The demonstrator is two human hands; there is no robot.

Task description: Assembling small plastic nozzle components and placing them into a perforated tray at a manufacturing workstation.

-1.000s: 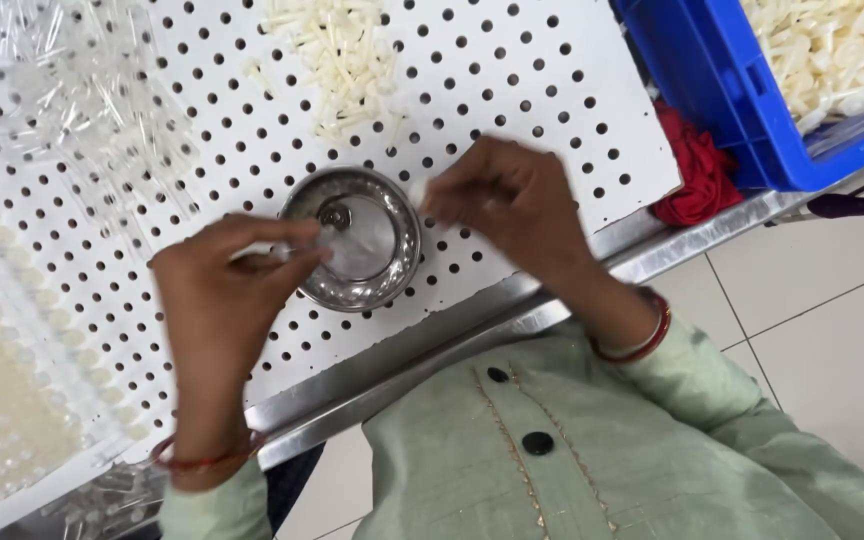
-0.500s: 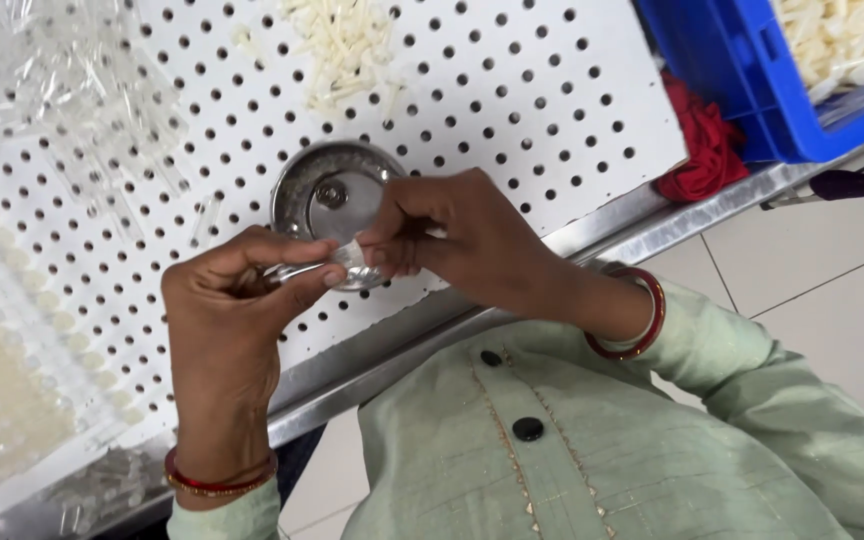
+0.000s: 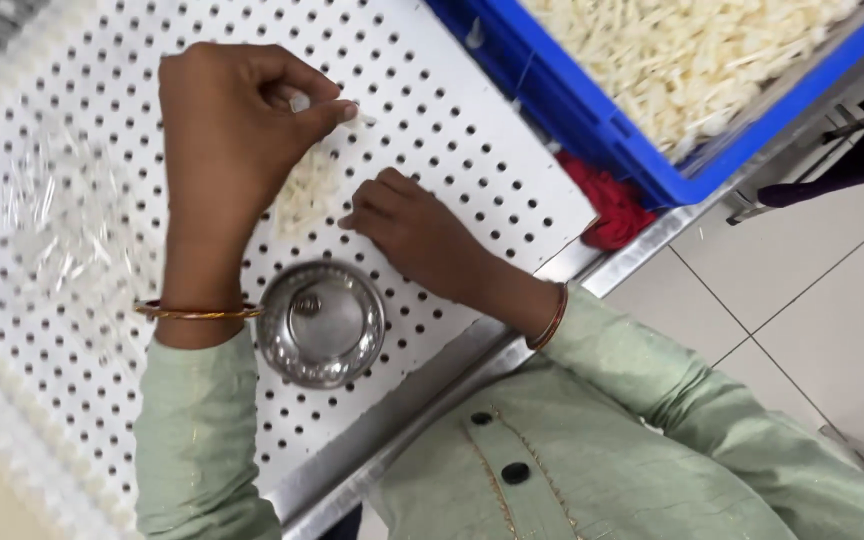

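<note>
Closest to the person's body, a small round steel bowl (image 3: 321, 323) sits on the white perforated table (image 3: 472, 130), just below both wrists and touching neither hand. It lies between the bangled left forearm and the right wrist.

Just beyond the bowl, the right hand (image 3: 410, 232) rests knuckles-up on the table, its fingers curled in and bunched narrow, the tips pressed down at the near edge of a small heap of white plastic pieces (image 3: 307, 188). Whether it has one of the pieces pinched under those fingertips I cannot tell; the curl hides them.

A little farther out, the left hand (image 3: 227, 140) is raised over the same heap, thumb and forefinger closed tight on one small white piece (image 3: 352, 111), which pokes out just past the fingertips. The other fingers are folded in behind it. The heap lies directly under and between the two sets of fingertips.

Off to the left of the left hand, some clear plastic wrap (image 3: 72, 220) lies crumpled on the table, well apart from the fingers.

Farthest away, beyond the right hand's knuckles and to their right, a blue crate (image 3: 592, 110) stands full of the same kind of white pieces, with a red cloth (image 3: 607, 205) tucked against its near corner.
</note>
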